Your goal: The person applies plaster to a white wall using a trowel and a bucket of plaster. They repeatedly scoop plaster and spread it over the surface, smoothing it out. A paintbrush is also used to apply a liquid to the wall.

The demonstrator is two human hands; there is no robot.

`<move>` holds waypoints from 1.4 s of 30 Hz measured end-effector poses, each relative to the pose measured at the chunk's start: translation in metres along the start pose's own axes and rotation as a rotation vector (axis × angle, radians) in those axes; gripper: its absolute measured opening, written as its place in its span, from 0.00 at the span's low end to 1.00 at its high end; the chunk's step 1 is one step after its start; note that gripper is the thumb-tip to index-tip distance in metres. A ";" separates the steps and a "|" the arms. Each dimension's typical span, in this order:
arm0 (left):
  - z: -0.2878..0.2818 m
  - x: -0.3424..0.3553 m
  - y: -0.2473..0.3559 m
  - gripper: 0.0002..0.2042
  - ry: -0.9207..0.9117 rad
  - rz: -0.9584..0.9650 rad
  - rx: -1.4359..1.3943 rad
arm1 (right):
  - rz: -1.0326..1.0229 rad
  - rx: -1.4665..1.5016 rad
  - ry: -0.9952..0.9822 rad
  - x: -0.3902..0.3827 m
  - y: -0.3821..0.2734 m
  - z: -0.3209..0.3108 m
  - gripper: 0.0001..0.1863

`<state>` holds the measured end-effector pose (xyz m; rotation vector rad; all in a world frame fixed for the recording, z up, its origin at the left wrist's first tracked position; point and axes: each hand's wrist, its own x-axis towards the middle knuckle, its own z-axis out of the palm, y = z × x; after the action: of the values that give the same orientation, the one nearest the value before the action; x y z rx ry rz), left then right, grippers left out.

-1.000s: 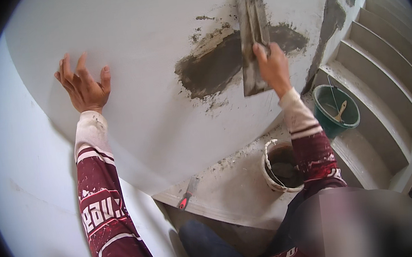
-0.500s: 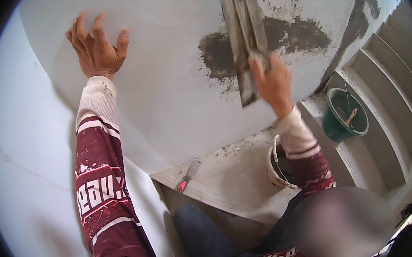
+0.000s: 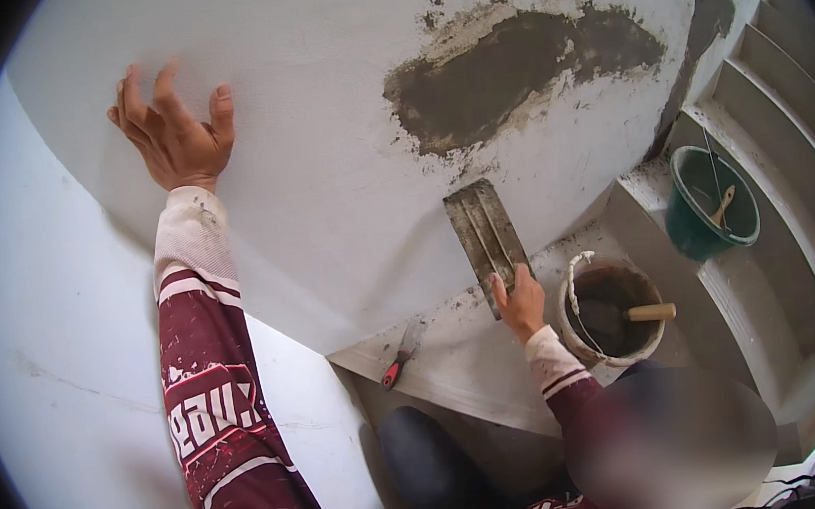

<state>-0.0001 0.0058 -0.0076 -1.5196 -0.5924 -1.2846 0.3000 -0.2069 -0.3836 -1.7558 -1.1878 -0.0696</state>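
Note:
My left hand point(image 3: 177, 140) rests against the curved white wall point(image 3: 319, 164), fingers spread and holding nothing. My right hand point(image 3: 521, 297) grips a long rectangular steel trowel point(image 3: 480, 227) smeared with grey mortar, low on the wall below a dark wet grey patch point(image 3: 469, 84). Just right of it a white bucket point(image 3: 577, 331) holds grey mixture and a wooden-handled tool point(image 3: 647, 313). On the landing point(image 3: 469, 367) lies a putty knife point(image 3: 401, 362) with a red and black handle.
Curved concrete stairs point(image 3: 776, 166) rise along the right side, with a green bucket point(image 3: 697, 224) holding a paintbrush point(image 3: 721, 210) on a step. A pale wall point(image 3: 57, 321) bounds the left. My knee point(image 3: 423, 452) is at the bottom, beside a blurred area.
The trowel has come down from the dark patch to just left of the white bucket, uncovering the patch. My left hand shifted up, then back down and slightly left, still open on the wall.

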 end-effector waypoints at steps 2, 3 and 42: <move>-0.002 0.002 0.001 0.26 0.004 0.006 0.007 | -0.022 -0.036 -0.041 0.013 0.008 -0.002 0.17; -0.002 0.004 0.001 0.26 0.005 0.010 0.010 | -0.032 -0.054 -0.062 0.019 0.011 -0.002 0.17; 0.000 0.000 -0.004 0.27 -0.046 0.037 0.055 | -0.136 -0.068 -0.131 0.065 -0.102 -0.030 0.19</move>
<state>-0.0039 0.0071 -0.0059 -1.5114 -0.6212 -1.1992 0.2721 -0.1803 -0.2657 -1.7578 -1.4147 -0.0774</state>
